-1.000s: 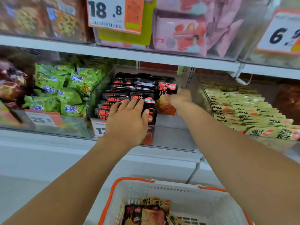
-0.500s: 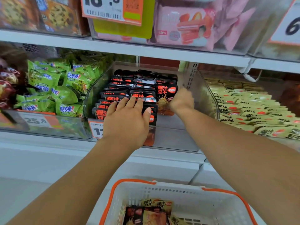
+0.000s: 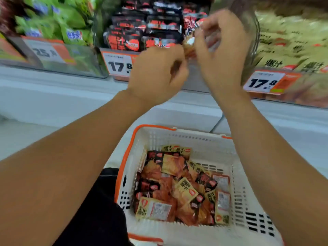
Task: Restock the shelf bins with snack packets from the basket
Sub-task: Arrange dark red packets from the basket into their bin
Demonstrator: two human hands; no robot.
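The clear middle shelf bin [image 3: 249, 38] holds rows of black-and-red snack packets [image 3: 142, 31]. An orange-bottomed packet [image 3: 188, 47] stands at the right end of its front row. My left hand [image 3: 156, 75] hovers in front of the bin with loosely curled fingers and holds nothing. My right hand [image 3: 220, 50] is beside it, just right of that packet, fingers relaxed and curled, nothing plainly in them. Below, the white basket with an orange rim [image 3: 152, 128] holds several black and yellow snack packets [image 3: 179, 185].
A bin of green packets [image 3: 62, 23] is on the left behind a 25.8 price tag [image 3: 46, 51]. A bin of yellow packets [image 3: 287, 41] is on the right. 17.8 tags [image 3: 119, 65] mark both. A white ledge [image 3: 53, 96] runs under the shelf.
Both hands have come back out of the middle bin, and the right hand has let go of the packet it stood there. The view has tipped down toward the basket.
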